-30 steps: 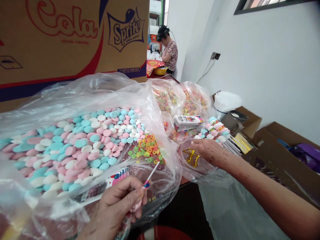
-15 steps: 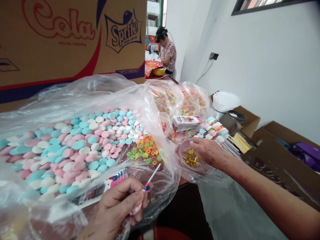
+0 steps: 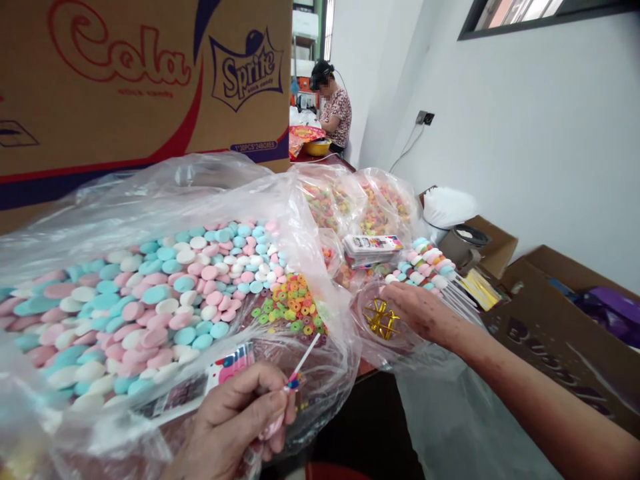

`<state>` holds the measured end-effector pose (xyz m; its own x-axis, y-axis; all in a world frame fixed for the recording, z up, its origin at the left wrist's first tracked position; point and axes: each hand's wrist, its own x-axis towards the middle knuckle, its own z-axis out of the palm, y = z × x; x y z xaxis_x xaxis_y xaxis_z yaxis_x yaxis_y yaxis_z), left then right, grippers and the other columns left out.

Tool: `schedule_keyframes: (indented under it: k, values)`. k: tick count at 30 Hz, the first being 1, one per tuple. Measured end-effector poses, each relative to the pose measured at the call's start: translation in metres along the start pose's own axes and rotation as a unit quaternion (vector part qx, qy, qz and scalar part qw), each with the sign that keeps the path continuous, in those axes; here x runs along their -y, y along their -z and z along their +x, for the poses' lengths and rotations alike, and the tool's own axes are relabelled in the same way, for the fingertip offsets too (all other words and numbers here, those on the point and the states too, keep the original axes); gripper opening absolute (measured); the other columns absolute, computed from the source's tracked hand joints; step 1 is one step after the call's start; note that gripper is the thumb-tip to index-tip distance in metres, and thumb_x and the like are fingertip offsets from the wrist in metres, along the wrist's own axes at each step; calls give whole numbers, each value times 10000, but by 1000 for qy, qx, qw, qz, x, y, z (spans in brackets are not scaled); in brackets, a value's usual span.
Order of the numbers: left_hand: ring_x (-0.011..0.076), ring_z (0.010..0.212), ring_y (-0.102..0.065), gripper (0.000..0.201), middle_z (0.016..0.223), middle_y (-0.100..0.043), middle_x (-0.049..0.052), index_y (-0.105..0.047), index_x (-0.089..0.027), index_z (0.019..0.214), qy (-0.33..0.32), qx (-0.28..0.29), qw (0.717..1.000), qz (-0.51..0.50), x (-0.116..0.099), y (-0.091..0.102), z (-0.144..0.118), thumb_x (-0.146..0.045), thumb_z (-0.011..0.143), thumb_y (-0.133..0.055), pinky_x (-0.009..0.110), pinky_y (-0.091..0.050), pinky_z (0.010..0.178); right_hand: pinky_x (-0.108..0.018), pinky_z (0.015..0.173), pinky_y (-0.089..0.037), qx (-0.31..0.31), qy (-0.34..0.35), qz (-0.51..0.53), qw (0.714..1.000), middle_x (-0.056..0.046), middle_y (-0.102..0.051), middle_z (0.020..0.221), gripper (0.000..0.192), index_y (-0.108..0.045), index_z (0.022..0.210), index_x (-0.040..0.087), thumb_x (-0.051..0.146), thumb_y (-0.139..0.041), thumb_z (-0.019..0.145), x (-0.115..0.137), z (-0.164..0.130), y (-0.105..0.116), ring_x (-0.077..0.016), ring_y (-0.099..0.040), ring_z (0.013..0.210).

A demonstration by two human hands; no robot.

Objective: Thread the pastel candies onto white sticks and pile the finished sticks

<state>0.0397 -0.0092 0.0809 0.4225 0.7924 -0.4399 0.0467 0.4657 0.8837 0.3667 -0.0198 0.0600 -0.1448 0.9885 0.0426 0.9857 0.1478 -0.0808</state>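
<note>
My left hand (image 3: 245,413) is closed around a wrapped candy stick (image 3: 273,427), its white stick poking up past the thumb. The colourful top of the wrapper is gathered around the stick. Over a clear round tub (image 3: 363,320) of gold twist ties (image 3: 383,319), my right hand (image 3: 417,310) has its fingers drawn together; what they hold, if anything, is hidden. Left of that lies an open plastic bag with pink, blue and white candies (image 3: 155,307) and small ring candies (image 3: 295,303). Printed wrappers (image 3: 233,367) lie under plastic beside my left hand.
A large cardboard carton (image 3: 145,80) stands at the back left. Behind the tub are a stack of printed wrappers (image 3: 373,247), bags of ring candies (image 3: 385,200) and finished candy sticks (image 3: 433,263). Open boxes (image 3: 550,313) sit at right. Another person (image 3: 335,110) works farther back.
Both hands stay almost in place, the right still over the tub. The twist ties have shifted slightly in the tub. The view has tilted a little.
</note>
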Motion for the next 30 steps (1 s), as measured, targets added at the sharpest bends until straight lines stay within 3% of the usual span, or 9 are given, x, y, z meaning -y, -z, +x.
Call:
schedule_keyframes:
  k: [10, 17, 24, 30]
  values:
    - [88, 475, -478, 250, 530, -592, 3, -649, -166, 612, 11, 9, 1000, 7, 1, 0, 0, -376, 705, -749, 157, -355, 444, -233, 765, -469, 37, 41, 75, 996, -43, -709, 994, 330, -699, 1083, 237, 113, -462, 889, 4, -1, 11, -158, -648, 879]
    - [87, 480, -485, 182, 556, -603, 1, -648, -165, 612, 20, 19, 1000, 8, 2, 2, 1, -294, 661, -766, 159, -354, 445, -243, 765, -461, 65, 26, 10, 997, -77, -700, 1005, 322, -692, 1062, 200, 89, -444, 889, 4, -1, 14, -176, -637, 918]
    - [89, 486, -483, 221, 553, -601, 2, -644, -170, 599, 27, 26, 999, 8, 2, 2, 1, -336, 667, -772, 157, -341, 445, -229, 696, -438, 104, 49, -61, 991, -81, -662, 1033, 312, -668, 1063, 184, 50, -470, 861, 7, 3, 10, -177, -619, 922]
    - [79, 472, -490, 235, 551, -598, 0, -642, -162, 604, 22, 30, 999, 13, 3, 2, 1, -343, 688, -765, 149, -337, 449, -231, 599, -402, 127, 47, -107, 985, -117, -664, 915, 267, -687, 957, 140, 56, -443, 890, 15, 9, -1, -190, -621, 832]
